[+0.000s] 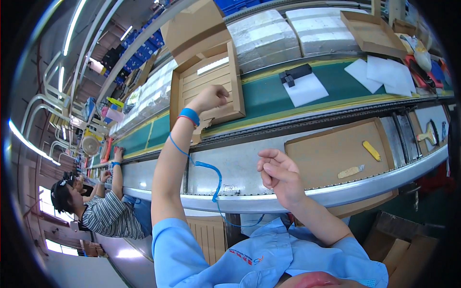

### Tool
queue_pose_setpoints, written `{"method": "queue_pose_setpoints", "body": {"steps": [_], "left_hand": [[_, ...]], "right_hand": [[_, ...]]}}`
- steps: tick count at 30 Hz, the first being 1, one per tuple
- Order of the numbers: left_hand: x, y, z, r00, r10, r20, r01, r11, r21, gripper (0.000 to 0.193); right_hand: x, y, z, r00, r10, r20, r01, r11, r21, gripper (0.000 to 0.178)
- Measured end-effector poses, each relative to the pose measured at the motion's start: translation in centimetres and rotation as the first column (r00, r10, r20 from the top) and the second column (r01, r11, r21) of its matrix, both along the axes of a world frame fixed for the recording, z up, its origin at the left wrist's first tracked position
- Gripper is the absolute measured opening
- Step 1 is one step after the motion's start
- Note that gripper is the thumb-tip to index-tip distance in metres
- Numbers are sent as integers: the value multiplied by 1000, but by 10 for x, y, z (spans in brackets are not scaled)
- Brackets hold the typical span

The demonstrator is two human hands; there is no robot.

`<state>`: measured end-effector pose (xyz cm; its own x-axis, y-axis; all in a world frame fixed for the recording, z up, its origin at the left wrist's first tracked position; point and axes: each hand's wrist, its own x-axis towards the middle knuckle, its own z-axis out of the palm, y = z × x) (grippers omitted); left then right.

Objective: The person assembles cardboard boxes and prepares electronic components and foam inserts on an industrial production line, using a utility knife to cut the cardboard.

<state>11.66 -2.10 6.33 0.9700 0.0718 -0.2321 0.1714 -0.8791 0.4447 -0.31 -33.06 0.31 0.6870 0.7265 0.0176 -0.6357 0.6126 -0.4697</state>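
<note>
My left hand [211, 97], with a blue band and coiled cord at its wrist, is over an open cardboard box [235, 79] with long parallel dividers. Its fingers curl inward, and whatever they may hold is hidden. Inside the box, a white strip [212, 66] lies near the far end. My right hand [281, 175] hovers above the metal ledge [230, 177], palm partly up and fingers loosely bent apart, with nothing seen in it. Beyond it on the green belt, a black part [295, 74] lies partly on a white foam sheet [309, 91].
A shallow cardboard tray [331, 168] on the ledge holds a yellow-handled tool [371, 150]. More white sheets [379, 74] lie on the belt at right. White foam blocks [263, 41] line the far side. A person in a striped shirt [113, 218] works at left.
</note>
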Motion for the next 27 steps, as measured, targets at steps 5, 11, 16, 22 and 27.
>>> {"method": "queue_pose_setpoints", "body": {"steps": [5, 11, 16, 22, 27], "left_hand": [[20, 90, -1, 849, 416, 326, -312, 892, -326, 32], [43, 165, -34, 540, 705, 460, -562, 709, -427, 31], [84, 188, -46, 414, 815, 406, -535, 579, -616, 23], [122, 135, -12, 709, 671, 218, -668, 738, -98, 58], [140, 149, -10, 732, 632, 256, -679, 710, 189, 79]], "right_hand": [[0, -3, 2, 1000, -13, -25, 14, 999, 31, 29], [-6, -5, 3, 999, 17, -39, -16, 1000, 18, 28], [-7, -5, -2, 997, 72, -7, -72, 997, 19, 28], [0, -16, 8, 957, 220, 188, -219, 975, -22, 24], [2, -15, 6, 952, 186, 243, -206, 977, 60, 23]]}}
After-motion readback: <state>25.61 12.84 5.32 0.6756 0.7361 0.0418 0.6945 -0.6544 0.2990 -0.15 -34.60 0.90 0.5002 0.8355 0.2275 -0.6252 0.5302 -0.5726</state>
